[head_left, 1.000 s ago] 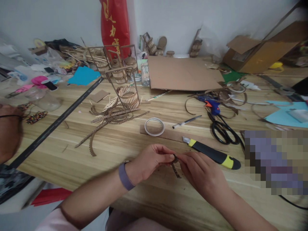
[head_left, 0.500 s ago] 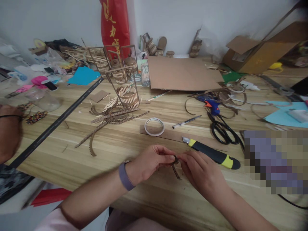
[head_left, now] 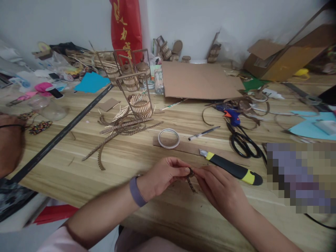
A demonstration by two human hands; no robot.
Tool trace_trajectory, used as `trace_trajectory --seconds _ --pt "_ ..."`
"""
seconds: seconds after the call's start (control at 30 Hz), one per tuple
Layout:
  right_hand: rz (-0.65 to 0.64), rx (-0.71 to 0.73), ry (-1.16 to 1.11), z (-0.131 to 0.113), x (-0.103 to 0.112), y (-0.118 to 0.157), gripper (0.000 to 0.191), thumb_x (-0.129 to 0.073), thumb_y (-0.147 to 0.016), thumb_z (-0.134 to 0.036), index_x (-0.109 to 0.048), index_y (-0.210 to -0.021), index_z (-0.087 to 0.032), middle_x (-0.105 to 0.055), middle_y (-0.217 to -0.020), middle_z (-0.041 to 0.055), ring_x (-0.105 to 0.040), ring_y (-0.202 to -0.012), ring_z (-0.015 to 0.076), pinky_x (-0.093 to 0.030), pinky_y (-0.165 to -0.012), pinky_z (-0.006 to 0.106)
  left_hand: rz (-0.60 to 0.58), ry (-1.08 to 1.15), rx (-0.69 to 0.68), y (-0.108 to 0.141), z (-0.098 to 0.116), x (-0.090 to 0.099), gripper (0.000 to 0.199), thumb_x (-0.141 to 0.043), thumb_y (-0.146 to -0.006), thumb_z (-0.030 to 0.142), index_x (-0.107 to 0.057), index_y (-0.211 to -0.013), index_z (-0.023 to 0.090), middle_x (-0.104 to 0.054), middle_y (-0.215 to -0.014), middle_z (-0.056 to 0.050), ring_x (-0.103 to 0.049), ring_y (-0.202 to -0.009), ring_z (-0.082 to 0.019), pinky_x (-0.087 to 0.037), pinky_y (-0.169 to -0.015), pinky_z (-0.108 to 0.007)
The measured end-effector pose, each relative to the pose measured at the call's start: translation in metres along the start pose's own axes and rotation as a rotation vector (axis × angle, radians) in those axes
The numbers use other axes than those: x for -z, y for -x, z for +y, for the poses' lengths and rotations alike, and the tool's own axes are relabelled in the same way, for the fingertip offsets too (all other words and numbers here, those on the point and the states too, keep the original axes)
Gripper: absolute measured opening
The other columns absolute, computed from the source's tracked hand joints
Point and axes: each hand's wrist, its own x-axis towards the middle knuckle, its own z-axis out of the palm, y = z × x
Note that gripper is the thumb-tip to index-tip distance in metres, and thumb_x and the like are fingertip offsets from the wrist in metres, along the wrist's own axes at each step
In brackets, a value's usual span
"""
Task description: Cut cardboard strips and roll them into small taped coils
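Between my two hands is a narrow brown corrugated cardboard strip [head_left: 192,186], its upper end curled into a small coil and its loose end hanging down. My left hand [head_left: 165,177] pinches the coil between thumb and fingers. From the other side, my right hand [head_left: 219,183] holds the same coil with its fingertips pressed together. Part of the coil is hidden by the fingers. Just beyond my right hand lies a black and yellow utility knife [head_left: 231,167] with its blade out. A roll of double-sided tape [head_left: 168,139] rests on a flat cardboard strip [head_left: 189,149].
Scissors [head_left: 244,143], a blue glue gun [head_left: 233,114] and a pen [head_left: 204,133] lie to the right. Ridged cardboard strips [head_left: 123,126] are heaped by a small stick bucket [head_left: 141,105]. A cardboard sheet [head_left: 199,80] is behind. Another person's arm [head_left: 10,147] is at left.
The strip's hanging end has shifted slightly left and up as the fingers work at the coil. Both hands stay nearly in place.
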Motion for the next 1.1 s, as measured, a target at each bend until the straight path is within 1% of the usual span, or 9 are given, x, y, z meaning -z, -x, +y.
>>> trace_trajectory --seconds 0.17,0.27,0.43,0.53,0.63,0.7,0.87,1.1 --pt "-0.013 0.026 0.037 0.0009 0.0001 -0.0014 0.018 -0.043 -0.099 -0.013 -0.061 -0.096 -0.015 -0.069 -0.073 0.0050 -0.065 -0.063 0.0160 -0.048 -0.057 0.030 0.004 -0.010 -0.003 -0.0001 -0.0001 -0.0004 0.039 -0.095 -0.043 0.028 -0.071 -0.071 0.013 -0.067 -0.068 0.000 -0.059 -0.064 -0.010 -0.045 -0.071 -0.025" --pt "-0.009 0.039 0.065 0.0012 -0.0003 -0.0028 0.018 -0.043 -0.099 -0.013 -0.060 -0.094 -0.015 -0.069 -0.072 0.0047 -0.064 -0.061 0.0161 -0.047 -0.057 0.030 0.011 -0.011 0.004 -0.0002 -0.0002 -0.0016 0.042 -0.096 -0.040 0.030 -0.071 -0.069 0.013 -0.067 -0.067 0.001 -0.059 -0.064 -0.009 -0.045 -0.070 -0.024" --pt "0.004 0.003 0.032 0.0007 -0.0009 -0.0039 0.022 -0.041 -0.100 -0.015 -0.060 -0.089 -0.017 -0.069 -0.072 0.0051 -0.063 -0.060 0.0162 -0.046 -0.056 0.029 0.007 -0.007 0.021 0.0002 0.0002 -0.0035 0.043 -0.096 -0.038 0.030 -0.071 -0.068 0.013 -0.068 -0.067 0.001 -0.060 -0.064 -0.009 -0.045 -0.068 -0.023" --pt "-0.005 -0.036 -0.042 0.0002 0.0004 -0.0027 0.020 -0.042 -0.099 -0.015 -0.062 -0.095 -0.017 -0.069 -0.074 0.0050 -0.064 -0.063 0.0165 -0.048 -0.058 0.029 0.014 -0.004 0.013 0.0003 0.0009 -0.0033 0.044 -0.096 -0.038 0.030 -0.071 -0.069 0.013 -0.068 -0.066 0.001 -0.059 -0.064 -0.009 -0.044 -0.067 -0.023" --pt "0.002 -0.037 -0.071 0.0002 0.0020 -0.0008 0.016 -0.046 -0.097 -0.015 -0.062 -0.103 -0.017 -0.071 -0.078 0.0055 -0.066 -0.067 0.0171 -0.051 -0.062 0.030 0.016 0.004 -0.002 0.0007 0.0018 -0.0029 0.043 -0.096 -0.039 0.030 -0.072 -0.070 0.013 -0.067 -0.066 0.001 -0.059 -0.063 -0.009 -0.044 -0.067 -0.023" --pt "0.006 -0.025 -0.068 0.0002 0.0026 0.0001 0.015 -0.048 -0.096 -0.014 -0.061 -0.103 -0.016 -0.072 -0.079 0.0060 -0.066 -0.068 0.0171 -0.051 -0.062 0.030 0.020 0.008 -0.005 0.0010 0.0022 -0.0031 0.042 -0.096 -0.039 0.031 -0.072 -0.069 0.013 -0.067 -0.066 0.001 -0.059 -0.063 -0.009 -0.045 -0.066 -0.023" --pt "0.009 -0.019 -0.039 -0.0003 0.0029 -0.0005 0.014 -0.048 -0.096 -0.015 -0.063 -0.099 -0.016 -0.071 -0.074 0.0042 -0.064 -0.063 0.0161 -0.050 -0.060 0.030 0.031 0.012 0.004 0.0011 0.0016 -0.0040 0.044 -0.097 -0.036 0.031 -0.072 -0.068 0.012 -0.067 -0.065 0.001 -0.059 -0.062 -0.009 -0.044 -0.066 -0.022" --pt "-0.003 -0.005 -0.037 0.0005 0.0058 -0.0032 0.015 -0.046 -0.098 -0.014 -0.061 -0.100 -0.015 -0.071 -0.076 0.0048 -0.064 -0.064 0.0159 -0.049 -0.061 0.029 0.018 0.010 0.002 0.0007 0.0002 -0.0019 0.036 -0.094 -0.044 0.025 -0.072 -0.070 0.012 -0.067 -0.069 -0.001 -0.059 -0.066 -0.011 -0.044 -0.071 -0.026"
